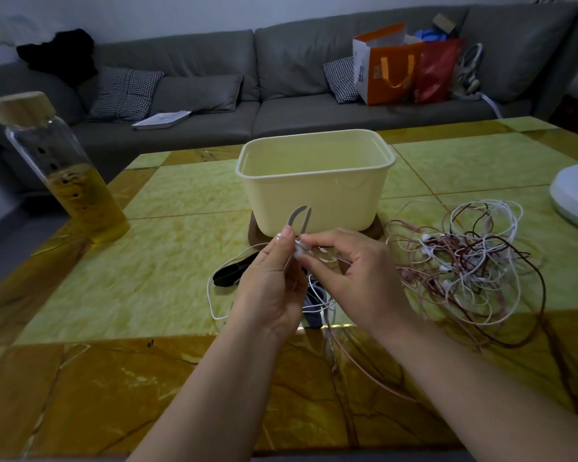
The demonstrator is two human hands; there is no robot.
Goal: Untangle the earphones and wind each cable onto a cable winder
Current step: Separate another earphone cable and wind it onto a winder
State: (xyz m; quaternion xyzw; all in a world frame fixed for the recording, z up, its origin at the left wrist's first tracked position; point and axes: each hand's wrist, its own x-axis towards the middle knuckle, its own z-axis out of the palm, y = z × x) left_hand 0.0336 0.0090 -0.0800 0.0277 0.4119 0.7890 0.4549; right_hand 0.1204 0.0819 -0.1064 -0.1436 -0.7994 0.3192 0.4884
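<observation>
Head view — left grip (274,281) clamped on grey cable winder (299,217); right grip (349,271) pinching white earphone (299,251) above the counter (147,261).

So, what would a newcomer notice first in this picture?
At the centre, the left hand holds a grey winder and the right hand pinches a white cable next to it. Then comes the big tangle of pink, white and dark cables on the table, to the right. Behind the hands stands a cream tub, and a bottle of yellow liquid stands at far left.
</observation>
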